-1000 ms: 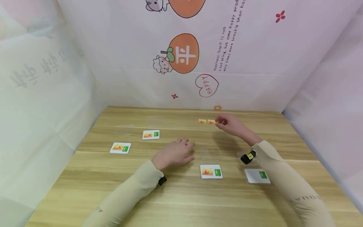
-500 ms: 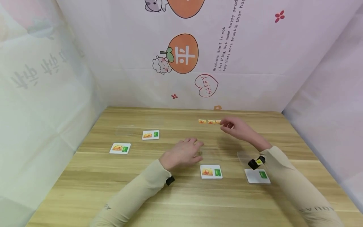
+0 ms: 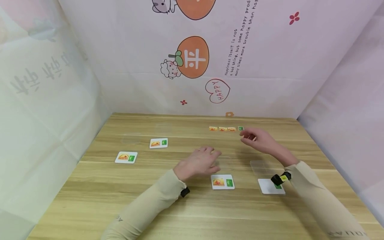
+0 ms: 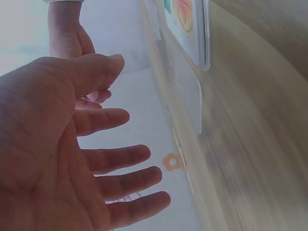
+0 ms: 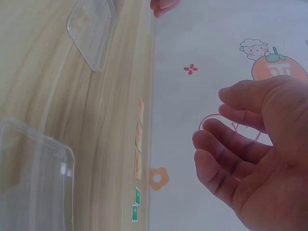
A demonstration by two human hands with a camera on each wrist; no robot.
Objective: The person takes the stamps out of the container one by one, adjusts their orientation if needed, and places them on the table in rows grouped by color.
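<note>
Since the earlier frame, the left hand [image 3: 198, 162] and right hand [image 3: 260, 140] have shifted rightward. Nearest, two printed white cards [image 3: 222, 182] lie on the wooden table [image 3: 198, 218]. Just beyond, the left hand hovers, fingers extended, grasping nothing. Clear shallow covers [image 3: 258, 167] lie behind the cards. Farther, the right hand, loosely curled and empty, hovers near a row of small orange pieces [image 3: 223, 129] and green pieces [image 5: 134, 213] before the backdrop [image 3: 264, 93].
</note>
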